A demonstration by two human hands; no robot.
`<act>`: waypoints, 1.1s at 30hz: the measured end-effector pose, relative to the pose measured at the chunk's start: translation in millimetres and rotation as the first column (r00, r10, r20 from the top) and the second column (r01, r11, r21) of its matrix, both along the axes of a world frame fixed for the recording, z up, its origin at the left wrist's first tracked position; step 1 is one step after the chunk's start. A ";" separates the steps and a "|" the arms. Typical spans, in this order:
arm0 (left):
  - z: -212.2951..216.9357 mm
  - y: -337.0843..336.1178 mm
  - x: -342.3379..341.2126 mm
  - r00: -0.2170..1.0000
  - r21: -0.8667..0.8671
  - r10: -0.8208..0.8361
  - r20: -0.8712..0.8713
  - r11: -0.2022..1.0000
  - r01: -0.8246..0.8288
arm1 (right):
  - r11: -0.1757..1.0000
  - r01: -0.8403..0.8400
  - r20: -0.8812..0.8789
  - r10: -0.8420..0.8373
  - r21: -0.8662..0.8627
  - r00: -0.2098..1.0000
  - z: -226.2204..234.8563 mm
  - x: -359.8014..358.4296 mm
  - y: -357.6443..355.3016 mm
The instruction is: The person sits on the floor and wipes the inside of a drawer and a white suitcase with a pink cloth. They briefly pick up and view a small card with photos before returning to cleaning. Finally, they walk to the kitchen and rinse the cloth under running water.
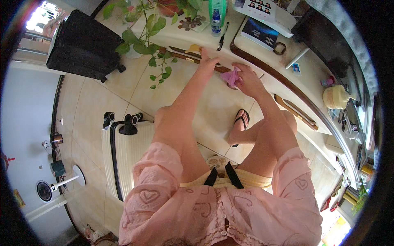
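A crumpled pink cloth [232, 77] is clamped in the fingers of the right hand [249, 82], at the near side of the cream-coloured bench [310, 76]. Farther left, the left hand [208, 62] is placed beside a small yellow piece [191, 48]; whether it is closed cannot be told.

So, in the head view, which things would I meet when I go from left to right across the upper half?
Black wheeled suitcase → bare left hand → crumpled pink cloth in the bare right hand → dark ring-shaped band → rounded cream container.
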State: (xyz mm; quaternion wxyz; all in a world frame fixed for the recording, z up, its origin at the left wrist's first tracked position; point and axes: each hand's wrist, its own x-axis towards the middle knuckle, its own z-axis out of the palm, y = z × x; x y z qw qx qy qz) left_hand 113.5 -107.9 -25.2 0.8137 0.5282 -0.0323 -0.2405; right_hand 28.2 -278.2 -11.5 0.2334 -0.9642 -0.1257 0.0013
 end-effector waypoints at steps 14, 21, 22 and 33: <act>35.6 81.6 -45.1 0.977 0.159 0.150 0.151 0.972 -0.174 | 0.961 -0.262 0.239 0.235 0.090 0.942 -0.1 4.1 56.8; 86.5 182.7 -112.4 0.867 0.113 0.345 0.359 0.906 -0.408 | 0.848 -0.281 0.129 0.250 0.449 0.960 47.3 2.2 153.3; 91.5 194.2 -122.4 0.829 0.064 0.419 0.370 0.879 -0.472 | 0.811 -0.233 0.023 0.262 0.537 0.965 51.0 -0.4 167.8; 105.7 301.3 -263.3 0.526 0.007 0.775 0.352 0.559 -0.829 | 0.432 -0.164 -0.177 0.645 0.887 0.743 35.5 -39.4 311.0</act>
